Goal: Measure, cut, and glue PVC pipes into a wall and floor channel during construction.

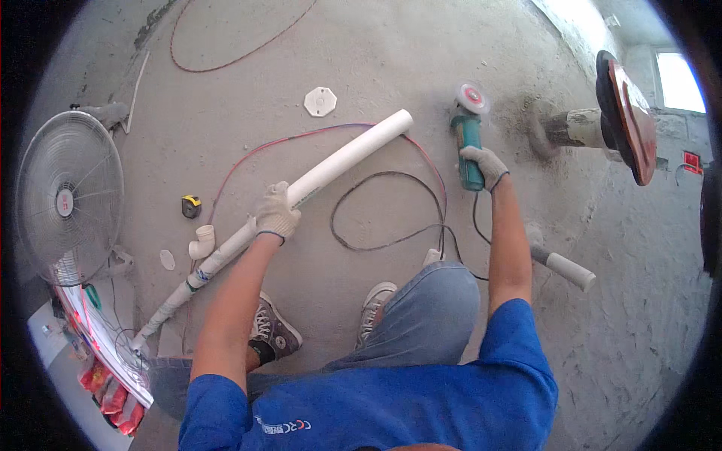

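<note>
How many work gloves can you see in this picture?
2. One glove is on the left hand, gripping the white pipe; the other glove is on the right hand, holding the green grinder.

Slanting white pipe [338, 166], teal grinder [469, 137]

Bare, rough concrete floor [323, 263] is filling the centre, exposed block wall [671, 129] is showing at the upper right, and a grinder [470, 139] and white pipe [350, 158] are occupying the upper middle, suggesting a building site.
</note>
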The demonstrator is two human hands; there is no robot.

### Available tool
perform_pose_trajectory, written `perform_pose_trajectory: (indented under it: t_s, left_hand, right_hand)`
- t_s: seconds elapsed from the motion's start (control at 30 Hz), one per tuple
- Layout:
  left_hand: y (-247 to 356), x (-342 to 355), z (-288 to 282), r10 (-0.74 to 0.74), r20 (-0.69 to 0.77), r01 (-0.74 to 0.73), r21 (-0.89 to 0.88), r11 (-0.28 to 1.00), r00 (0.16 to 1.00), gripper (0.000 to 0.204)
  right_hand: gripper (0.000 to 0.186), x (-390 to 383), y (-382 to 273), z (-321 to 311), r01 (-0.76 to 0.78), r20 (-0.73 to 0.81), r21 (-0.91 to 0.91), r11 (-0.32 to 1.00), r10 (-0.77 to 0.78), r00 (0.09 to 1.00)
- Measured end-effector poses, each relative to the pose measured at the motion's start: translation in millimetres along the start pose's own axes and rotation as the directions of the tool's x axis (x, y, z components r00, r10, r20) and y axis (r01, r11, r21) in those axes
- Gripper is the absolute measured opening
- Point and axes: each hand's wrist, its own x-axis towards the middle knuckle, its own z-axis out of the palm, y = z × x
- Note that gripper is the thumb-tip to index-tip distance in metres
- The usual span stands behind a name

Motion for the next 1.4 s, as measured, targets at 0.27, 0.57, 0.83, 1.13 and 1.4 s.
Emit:
perform_pose_trajectory:
  t_s: [0.27, 0.57, 0.83, 1.13, 1.4]
  left_hand:
    - [-16, -31, -31, 0.202, 0.308, 0.218, -0.903, 0.371, 0.930, 0.051]
    - [17, -59, -59, 0.400, 0.240, 0.309, -0.944, -0.116, 0.884, 0.064]
    - [-20, 30, -103, 0.189, -0.153, -0.164, -0.986, 0.040, 0.970, 0.056]
    - [0, 76, -214, 0.384, -0.204, -0.296, -0.934, 0.198, 0.900, 0.049]
    - [123, 14, -262, 0.839, -0.153, -0.835, -0.289, 0.468, 0.523, 0.050]
  right_hand:
    - [0.042, 34, -29, -6, 0.171, -0.177, -0.506, 0.845, -0.296, 0.939]
    - [0.066, 35, -36, 3, -0.204, -0.363, -0.903, 0.378, -0.415, 0.834]
    - [0.069, -9, -2, 15, -0.267, -0.404, -0.913, 0.309, -0.596, 0.694]
    - [0.063, -167, 16, 23, -0.107, -0.249, -0.963, 0.246, -0.677, 0.693]
    - [0.064, -360, -8, 114, 0.098, -0.278, -0.897, 0.430, -0.724, 0.631]
